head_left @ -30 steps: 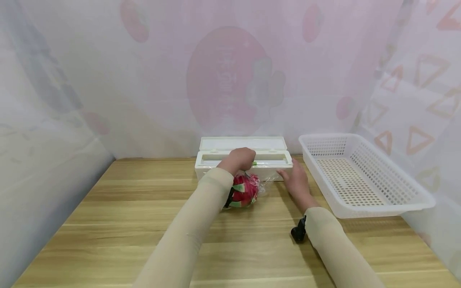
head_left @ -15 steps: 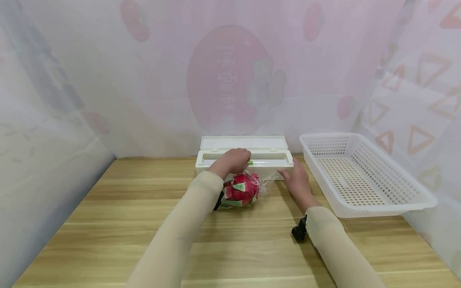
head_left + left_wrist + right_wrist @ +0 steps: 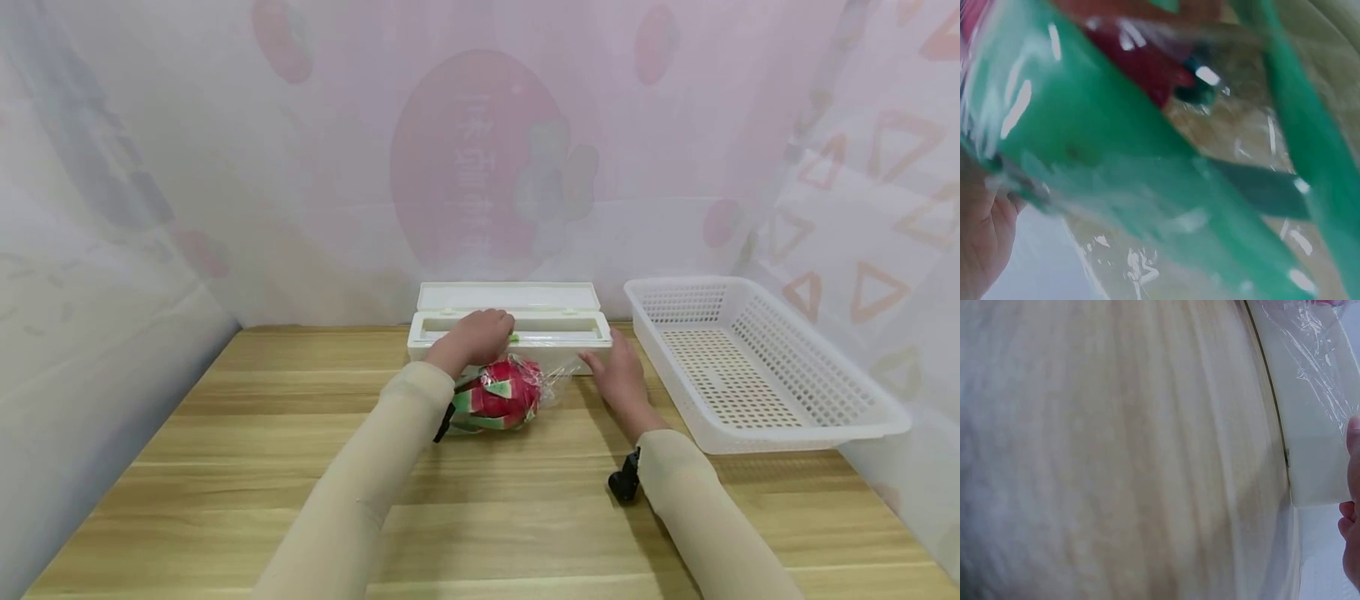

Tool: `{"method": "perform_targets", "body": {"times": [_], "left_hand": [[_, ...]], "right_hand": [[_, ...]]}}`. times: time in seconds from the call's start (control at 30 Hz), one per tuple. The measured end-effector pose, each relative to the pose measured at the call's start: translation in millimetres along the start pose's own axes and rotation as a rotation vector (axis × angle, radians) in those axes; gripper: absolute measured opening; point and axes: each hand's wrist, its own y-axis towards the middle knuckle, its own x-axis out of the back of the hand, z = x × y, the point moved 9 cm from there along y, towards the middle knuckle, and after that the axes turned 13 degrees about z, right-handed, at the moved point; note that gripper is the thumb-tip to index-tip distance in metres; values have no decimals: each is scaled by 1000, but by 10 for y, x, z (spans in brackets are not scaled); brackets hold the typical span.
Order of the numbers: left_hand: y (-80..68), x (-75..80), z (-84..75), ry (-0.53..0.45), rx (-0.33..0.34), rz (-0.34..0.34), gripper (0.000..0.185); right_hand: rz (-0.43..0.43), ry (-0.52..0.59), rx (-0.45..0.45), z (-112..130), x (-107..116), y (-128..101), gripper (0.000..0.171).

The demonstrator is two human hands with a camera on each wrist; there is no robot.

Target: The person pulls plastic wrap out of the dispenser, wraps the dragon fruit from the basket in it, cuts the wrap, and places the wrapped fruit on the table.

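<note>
— What do you have nearest you on the head feed?

— Pale wooden table (image 3: 300,467), planks running left to right, and my two sleeved forearms reaching out over it. A small black wrist mount shows under the right sleeve.

— And the fruit?

— The dragon fruit (image 3: 501,398) lies on the table just in front of the dispenser, between my hands. Round, red, with green scales, under glossy, crinkled cling film (image 3: 551,382) that trails off to its right. On the left wrist feed it fills the frame as a green and red blur behind shiny film.

— Where are your fingers against it?

— My left hand (image 3: 474,337) sits just above and behind the fruit, fingers curled down onto the dispenser's front edge beside a small green slider; I cannot tell whether they pinch the slider or the film. My right hand (image 3: 619,377) rests near the fruit's right side, fingers loosely straight, tips touching the dispenser's right end. The right wrist feed shows fingertips beside that white corner, film draped over it.

— Any writing?

— None on the cling film dispenser (image 3: 570,335), a long white plastic box with its lid tipped back. Faint characters on the pink backdrop are too blurred to read.

— Farther right?

— A white perforated plastic basket (image 3: 817,417).
</note>
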Motion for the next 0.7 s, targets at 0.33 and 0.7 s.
{"method": "perform_targets", "body": {"times": [0.33,0.7], "left_hand": [[-211,-8,238,-57,26,-19,12],[-415,-40,344,-80,57,-27,17]], "right_hand": [[22,-8,-22,-11,46,16,72],[19,23,9,14,22,7,70]]}}
